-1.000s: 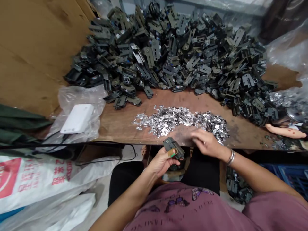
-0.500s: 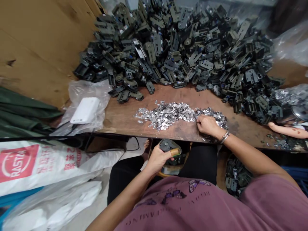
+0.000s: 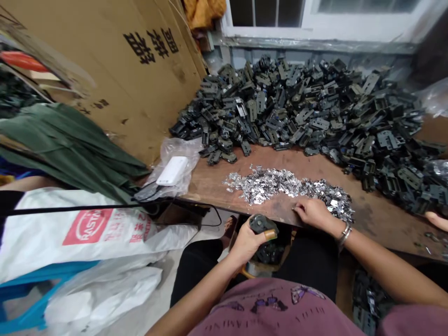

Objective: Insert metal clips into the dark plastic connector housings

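My left hand is wrapped round a dark grey plastic part, just off the table's front edge, with yellow tape on the thumb. My right hand is over the wooden table near that edge, its thumb and fingertips pinched together; anything between them is too small to name. Just beyond and beside it lies a heap of small shiny metal pieces. A large pile of dark grey parts covers the back of the table.
A white device lies on clear plastic at the table's left end, beside a cardboard sheet. Boxes of dark parts sit below the edge. A person's finger shows at the far right. White sacks are at left.
The view has swung up and left, showing the window. My right hand has drawn back from the metal heap toward the table's front edge. My left hand still grips the grey part.
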{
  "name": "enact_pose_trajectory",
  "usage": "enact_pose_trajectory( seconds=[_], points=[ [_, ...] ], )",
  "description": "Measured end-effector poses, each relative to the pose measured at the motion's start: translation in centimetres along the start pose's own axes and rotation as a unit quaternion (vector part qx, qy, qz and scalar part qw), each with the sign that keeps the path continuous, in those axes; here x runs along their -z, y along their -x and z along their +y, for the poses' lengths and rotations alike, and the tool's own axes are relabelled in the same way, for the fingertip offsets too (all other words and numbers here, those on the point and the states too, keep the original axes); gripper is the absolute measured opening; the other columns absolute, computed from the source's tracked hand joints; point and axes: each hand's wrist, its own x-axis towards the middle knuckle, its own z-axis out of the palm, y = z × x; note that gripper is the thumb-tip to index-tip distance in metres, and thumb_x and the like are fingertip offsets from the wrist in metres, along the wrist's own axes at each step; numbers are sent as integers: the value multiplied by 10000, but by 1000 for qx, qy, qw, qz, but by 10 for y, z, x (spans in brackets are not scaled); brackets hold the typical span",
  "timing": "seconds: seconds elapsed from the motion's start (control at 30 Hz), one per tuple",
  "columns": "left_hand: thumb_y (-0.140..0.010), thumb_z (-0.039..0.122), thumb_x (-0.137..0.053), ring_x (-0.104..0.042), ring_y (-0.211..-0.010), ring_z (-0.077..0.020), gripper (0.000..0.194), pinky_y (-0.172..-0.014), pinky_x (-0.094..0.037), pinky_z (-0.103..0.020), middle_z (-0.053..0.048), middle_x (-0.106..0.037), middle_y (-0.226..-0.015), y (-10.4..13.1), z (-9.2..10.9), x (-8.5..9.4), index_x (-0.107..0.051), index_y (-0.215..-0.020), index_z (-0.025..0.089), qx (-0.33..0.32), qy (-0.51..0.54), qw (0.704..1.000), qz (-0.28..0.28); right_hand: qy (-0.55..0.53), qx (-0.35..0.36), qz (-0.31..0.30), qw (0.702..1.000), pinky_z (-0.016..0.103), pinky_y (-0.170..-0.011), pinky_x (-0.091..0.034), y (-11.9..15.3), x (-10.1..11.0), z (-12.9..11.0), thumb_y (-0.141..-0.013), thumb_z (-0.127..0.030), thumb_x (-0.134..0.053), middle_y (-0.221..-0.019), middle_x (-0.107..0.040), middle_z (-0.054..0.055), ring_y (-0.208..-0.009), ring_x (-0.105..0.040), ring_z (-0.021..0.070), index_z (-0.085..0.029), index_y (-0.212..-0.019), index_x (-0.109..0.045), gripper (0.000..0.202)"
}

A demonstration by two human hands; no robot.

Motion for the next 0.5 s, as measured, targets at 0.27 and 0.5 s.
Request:
enact_pose_trajectory(
  seconds=[0.27, 0.5],
  points=[
    [-584, 299, -854, -615, -735, -161, 375, -753, -489, -294, -16, -688, -786, 2, 4, -2, -583, -802, 160, -36, -21, 999, 13, -240, 55, 70, 967, 243, -636, -442, 12, 5, -25, -881, -260, -551, -711, -708, 27, -646, -633, 149, -180, -749, -659, 188],
    [-612, 288, -844, -619, -721, -148, 349, -714, -495, -265, 1, -688, -806, 13, 13, -6, -576, -817, 200, -95, -101, 990, 34, -304, 185, 133, 925, 219, -606, -411, 39, 31, -63, -858, -184, -523, -659, -625, -4, -598, -541, 100, -179, -744, -619, 149]
  ],
)
